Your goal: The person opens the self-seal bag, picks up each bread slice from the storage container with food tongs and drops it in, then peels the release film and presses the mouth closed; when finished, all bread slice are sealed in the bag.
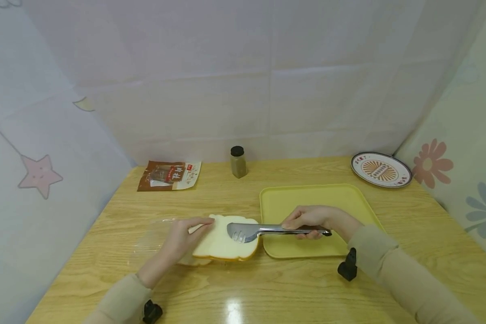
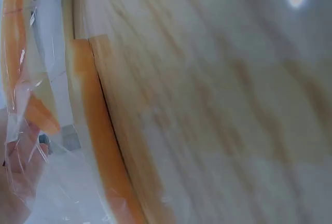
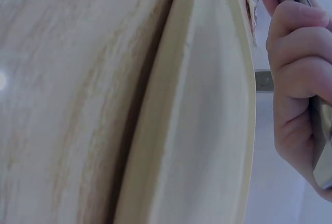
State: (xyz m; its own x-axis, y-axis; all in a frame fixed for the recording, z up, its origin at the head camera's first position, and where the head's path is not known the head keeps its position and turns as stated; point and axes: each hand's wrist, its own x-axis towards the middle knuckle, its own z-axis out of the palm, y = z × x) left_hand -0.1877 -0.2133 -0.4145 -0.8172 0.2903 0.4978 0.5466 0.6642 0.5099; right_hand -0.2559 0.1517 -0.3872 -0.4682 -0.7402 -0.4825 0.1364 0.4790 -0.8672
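In the head view my right hand [image 1: 312, 222] grips metal tongs [image 1: 273, 229] by the handle. Their slotted end lies over a white bread slice [image 1: 222, 243] with an orange-brown crust, which is raised and tilted. My left hand [image 1: 182, 236] is at the slice's left edge, finger and thumb pinching the clear plastic bag [image 1: 150, 243]; its film hides part of the grip. Under the raised slice, another bread slice [image 2: 98, 130] lies on the table, seen crust-on in the left wrist view. The right wrist view shows curled fingers [image 3: 301, 63] around the tongs' handle.
A yellow tray [image 1: 316, 256] sits under my right hand. Behind stand a small black-capped jar [image 1: 238, 163] and a brown-and-white food packet [image 1: 170, 176] lying flat. A printed plate [image 1: 381, 169] is at the back right. Cloth walls [image 1: 227, 90] close off the back and sides.
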